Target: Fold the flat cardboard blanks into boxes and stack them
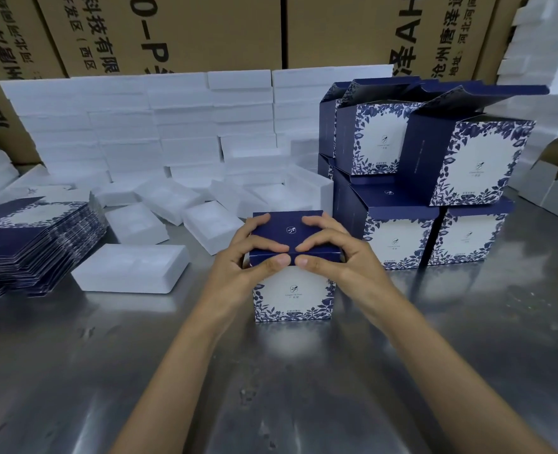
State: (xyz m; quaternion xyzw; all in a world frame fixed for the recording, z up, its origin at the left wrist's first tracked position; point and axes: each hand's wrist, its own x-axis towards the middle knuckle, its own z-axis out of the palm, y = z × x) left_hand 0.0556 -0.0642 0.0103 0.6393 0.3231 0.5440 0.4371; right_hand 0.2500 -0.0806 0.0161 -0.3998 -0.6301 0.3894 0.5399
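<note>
Closing the box lid
Left hand [249, 257] and right hand [331, 253] pinch the navy lid of the blue-and-white floral cardboard box [293, 276], centred between them on the steel counter [271, 371].

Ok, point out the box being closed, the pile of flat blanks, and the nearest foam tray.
box [293, 294]: head view, on its white front face.
pile of flat blanks [28, 237]: head view, on the top blank.
foam tray [130, 268]: head view, on its upper surface.
</note>
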